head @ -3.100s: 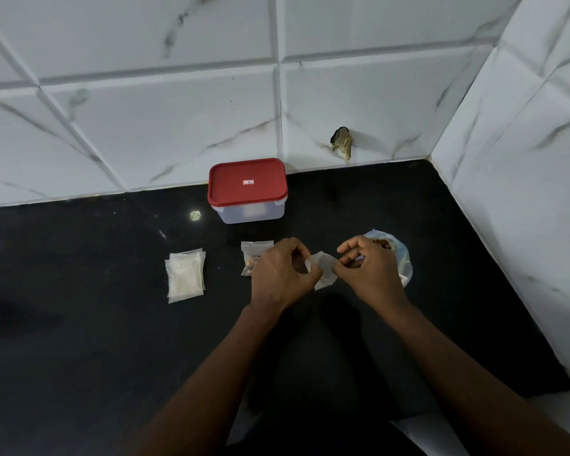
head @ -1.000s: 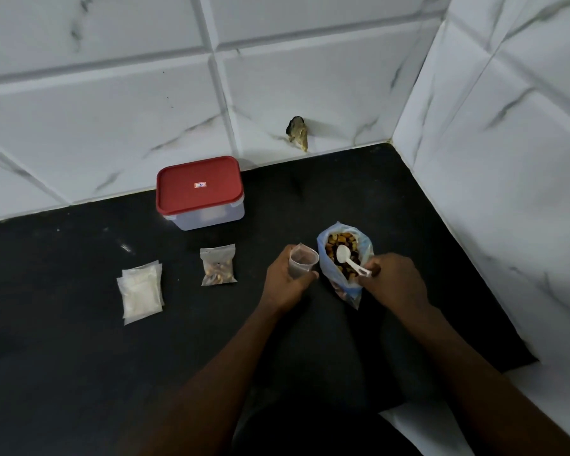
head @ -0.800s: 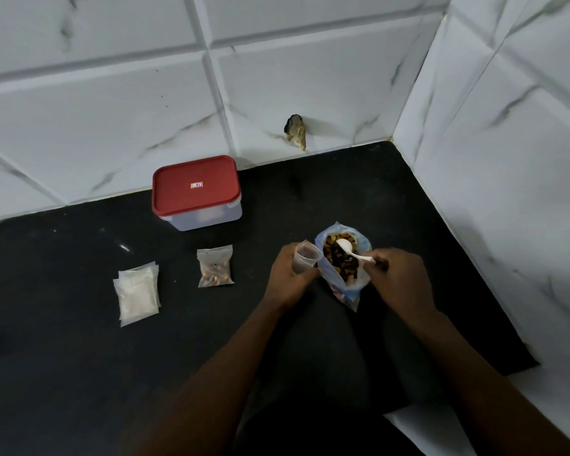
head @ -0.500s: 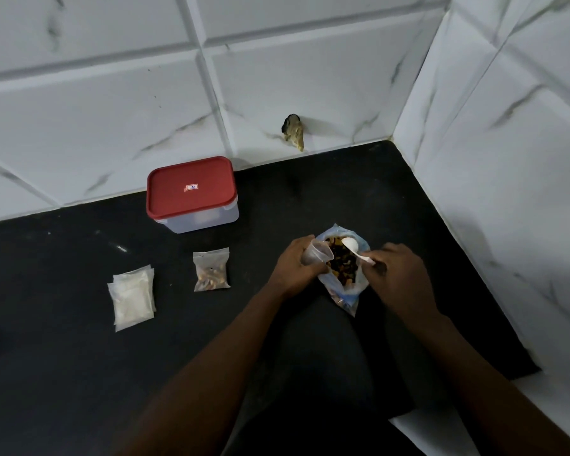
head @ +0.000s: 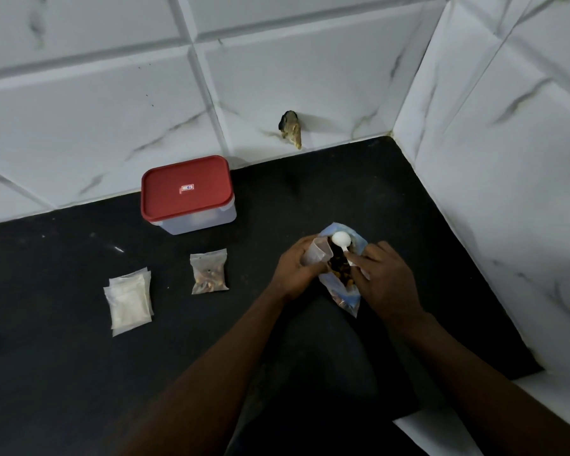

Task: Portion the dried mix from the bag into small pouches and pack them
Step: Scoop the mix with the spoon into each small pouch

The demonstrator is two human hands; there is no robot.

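1. Black counter, white marble-look wall tiles behind and on the right. Everything going on is toward the counter's back right corner.
2. Left hand is wrapped round a small pouch. Fingers are curled on its side, and its open mouth is tipped toward the bag.
3. Right hand has a white spoon pinched by the handle. The spoon's bowl pokes out past the fingertips, right over the bag's mouth and just beside the pouch's rim. Can't tell if there's anything on the spoon.
4. The bag sits on the counter between the two hands, close enough that both look to be touching it. Its top is open toward the back wall and you can see the brown dried mix inside.
5. A filled pouch lies flat to the left of the left hand, clear of it. Further left, toward the counter's left edge, there's a stack of flat whitish pouches.
6. A clear container with its red lid on sits at the back edge, up against the tiles.
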